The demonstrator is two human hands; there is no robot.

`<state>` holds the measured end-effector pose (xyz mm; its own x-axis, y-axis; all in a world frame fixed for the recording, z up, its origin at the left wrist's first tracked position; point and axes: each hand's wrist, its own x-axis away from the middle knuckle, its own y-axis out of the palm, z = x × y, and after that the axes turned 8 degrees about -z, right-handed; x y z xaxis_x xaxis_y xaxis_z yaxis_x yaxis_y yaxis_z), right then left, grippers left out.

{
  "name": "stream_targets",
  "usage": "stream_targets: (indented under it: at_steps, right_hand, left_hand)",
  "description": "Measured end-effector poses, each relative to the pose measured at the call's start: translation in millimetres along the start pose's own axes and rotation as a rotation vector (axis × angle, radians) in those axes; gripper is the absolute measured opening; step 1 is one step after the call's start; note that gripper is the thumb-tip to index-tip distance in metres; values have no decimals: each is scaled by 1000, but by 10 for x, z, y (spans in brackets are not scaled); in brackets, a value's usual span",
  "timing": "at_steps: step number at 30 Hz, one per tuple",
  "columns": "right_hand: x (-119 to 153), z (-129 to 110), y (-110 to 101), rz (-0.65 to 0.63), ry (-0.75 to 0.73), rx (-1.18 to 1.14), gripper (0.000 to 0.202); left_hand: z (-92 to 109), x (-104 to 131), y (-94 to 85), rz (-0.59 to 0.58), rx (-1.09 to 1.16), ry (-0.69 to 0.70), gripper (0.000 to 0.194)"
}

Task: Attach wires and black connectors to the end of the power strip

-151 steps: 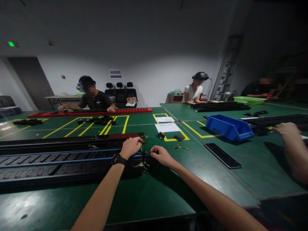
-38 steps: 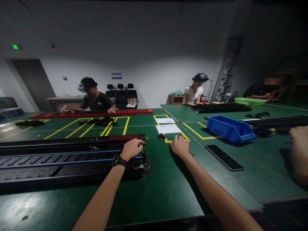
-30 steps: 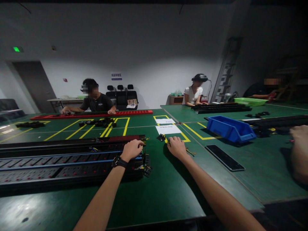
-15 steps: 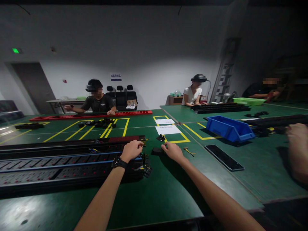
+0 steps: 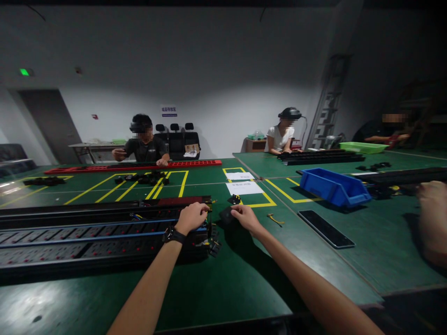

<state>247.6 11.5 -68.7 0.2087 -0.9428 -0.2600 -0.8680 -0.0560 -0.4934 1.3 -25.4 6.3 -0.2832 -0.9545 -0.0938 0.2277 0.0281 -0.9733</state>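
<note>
My left hand [image 5: 193,217], with a black watch on the wrist, rests on the right end of a long black strip assembly [image 5: 118,232] lined with red dots. Its fingers are curled at the strip's end, near some wires, and appear to press on it. My right hand [image 5: 245,217] pinches a small dark block [image 5: 226,215] just right of that end. Behind the block lies a black piece with yellow marks [image 5: 234,199]. Black end pieces [image 5: 214,246] hang off the strip's near right corner.
A yellow wire [image 5: 275,220], a phone [image 5: 326,228] and a blue bin [image 5: 333,187] lie to the right. Paper sheets [image 5: 245,188] and a red rail [image 5: 195,163] are farther back. Another person's arm [image 5: 433,218] is at the right edge.
My right hand has moved slightly left, and the dark block is now lifted or tilted in its fingers. My left hand has stayed in place.
</note>
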Motion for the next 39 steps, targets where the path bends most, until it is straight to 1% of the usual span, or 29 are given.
stream_targets:
  at_steps: [2,4,8,12,17,21,24,29,31,34,39]
  right_hand:
    - [35,-50,35,98,-45,24,27]
    - [84,-104,80,138,-78,81,24]
    - [166,-178,160,88,-77,193,19]
    - [159,-210,198,30,-58,273,30]
    - [44,-265,260,-34,-114,229,25]
    - [-28,-300,368,-100,-184,198,21]
    - [-45,-304,455,-109,-218,163,22]
    - [-36,-307,504,-131,-265,128,29]
    - [-43,-301,498,-153,-265,97,39]
    - [-79,-268,494,-224,-236,-7,56]
    - [-131,-208,503,-346,-237,-202,72]
  left_hand:
    - [10,5,-8,1,7,-1,34]
    - [21,8,-17,2,12,-4,34]
    - [32,7,-19,-4,14,-11,34]
    - [28,4,2,7,12,-3,34]
    - [22,-7,31,-2,-17,3,37]
    - [33,-21,47,-10,-42,1,38]
    - [42,-25,51,-12,-60,-8,37]
    - [51,-7,35,0,-62,0,36]
    - [57,4,22,11,-41,-12,34]
    - [68,18,1,22,-15,-32,30]
    - [69,20,-15,35,-5,-48,22]
